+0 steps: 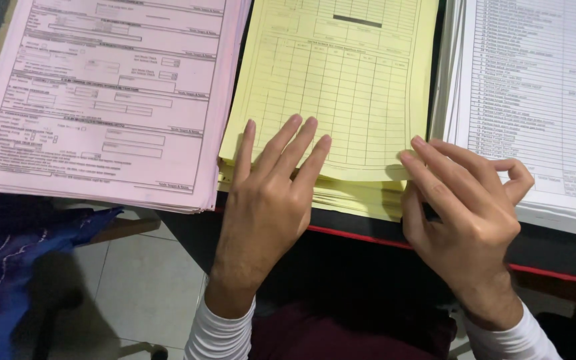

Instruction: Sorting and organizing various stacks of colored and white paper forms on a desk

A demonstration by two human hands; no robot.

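Nearest the camera were two white sleeves and a dark red garment between them. Below and left of the yellow stack lay pale floor tiles and a blue patterned cloth.

The left hand lay palm down on the near left part of the yellow stack, fingers extended and slightly spread, gripping nothing. The fingertips pressed on the top sheet; the heel of the hand hung over the stack's near edge.

The right hand was at the near right corner of the yellow stack. Its fingers were partly curled, with the index and middle fingertips on the top sheet's corner, which had lifted a little off the sheets below. Thumb position was hidden, so whether the sheet was pinched could not be told.

No containers were seen; the paper sat in three loose piles on a dark table with a red edge strip.

The yellow stack was the middle pile. Its top sheet was a pale yellow printed form with a ruled grid of rows and columns and a dark bar near the far end. The lower sheets were fanned unevenly at the near edge.

Left of the yellow stack, just beside it, was a pink stack of boxed forms. Right of it was a white stack of printed line lists, thick at the edge.
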